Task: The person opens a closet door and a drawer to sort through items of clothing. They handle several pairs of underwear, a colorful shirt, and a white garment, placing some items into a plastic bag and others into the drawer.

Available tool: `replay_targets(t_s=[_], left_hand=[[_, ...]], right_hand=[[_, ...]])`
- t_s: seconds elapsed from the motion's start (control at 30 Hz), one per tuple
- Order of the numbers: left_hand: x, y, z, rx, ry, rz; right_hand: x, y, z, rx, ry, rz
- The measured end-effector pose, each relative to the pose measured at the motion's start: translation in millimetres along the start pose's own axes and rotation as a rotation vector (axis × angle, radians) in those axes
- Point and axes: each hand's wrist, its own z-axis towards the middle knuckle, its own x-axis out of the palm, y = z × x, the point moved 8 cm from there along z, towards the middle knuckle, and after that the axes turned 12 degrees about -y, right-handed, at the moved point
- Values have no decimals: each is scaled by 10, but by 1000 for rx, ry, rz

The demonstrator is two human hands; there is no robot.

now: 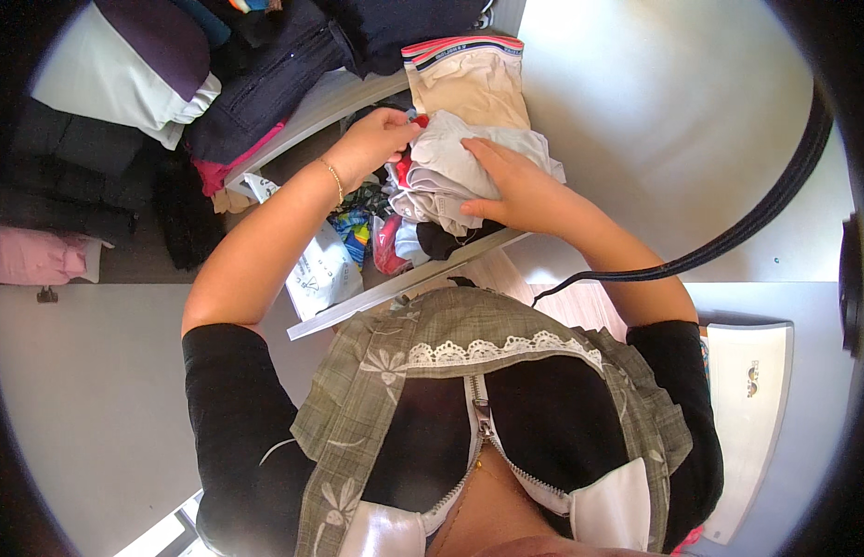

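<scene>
A pile of light grey folded garments (449,150) lies at the right end of an open drawer (397,282). My right hand (512,184) rests on the pile's right side, thumb and fingers spread. Beside its left edge is my left hand (379,139), fingers bent close to a small red piece of cloth (404,170); whether they grip anything is hidden. Beige underwear with a striped waistband (466,83) lies flat just beyond the pile. Lower in the drawer are a patterned blue and yellow cloth (353,233), a red item in clear plastic (390,247) and black cloth (435,240).
A printed white plastic bag (327,268) sits at the drawer's left. Dark folded clothes (278,90) and a pink garment (38,254) fill the shelf at left. A black cable (752,212) crosses over my right forearm. White panels (648,118) stand at right.
</scene>
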Motion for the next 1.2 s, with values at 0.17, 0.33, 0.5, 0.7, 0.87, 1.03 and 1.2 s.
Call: replay_targets(t_s=[0.17,0.33,0.5,0.7,0.87,1.03,1.2], left_hand=[[170,290,-157,-132,237,40],[256,25,-172,59,232,-119],[205,61,-110,78,98,-79],[0,118,-51,64,-70,-23],[-32,492,-14,-195,11,-109],[137,460,-84,-257,90,29],[175,409,44,-92,94,83]], right_hand=[[142,-109,-12,125,66,37],[145,-153,31,242,59,88],[226,-144,61,299,41,3],[146,-617,68,417,-139,162],[130,-880,18,627,-263,613],[134,-923,-12,732,-290,774],[56,-896,-70,971,-355,891]])
